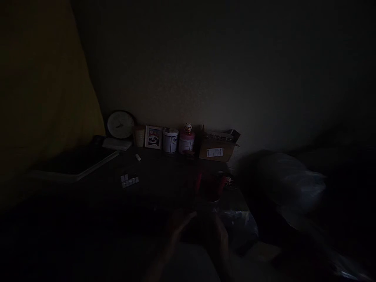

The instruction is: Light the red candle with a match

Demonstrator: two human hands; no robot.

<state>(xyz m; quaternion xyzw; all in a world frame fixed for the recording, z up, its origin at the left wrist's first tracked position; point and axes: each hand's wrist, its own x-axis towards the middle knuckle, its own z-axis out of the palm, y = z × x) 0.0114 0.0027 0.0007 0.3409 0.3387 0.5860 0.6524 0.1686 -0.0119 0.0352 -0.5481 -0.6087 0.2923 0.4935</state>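
The scene is very dark. My left hand [179, 224] is at the near edge of the table, its thumb side facing right and the other fingers lost in shadow. Close by on the right is my right hand [219, 233], also mostly in shadow. Whether anything lies between the two hands I cannot make out. Just beyond them on the tabletop stands a dark object with two red upright parts [198, 182]. Shiny clear plastic [239, 219] covers the table's near right corner, beside my right hand.
Along the wall stand a round clock [120, 124], a framed panda picture [153, 138], a white tin [170, 141], a pink tin [186, 141] with a small figurine [188, 127], and an opened cardboard box [216, 150]. Small pale blocks [129, 181] lie left. A plastic-wrapped bundle [293, 184] is right.
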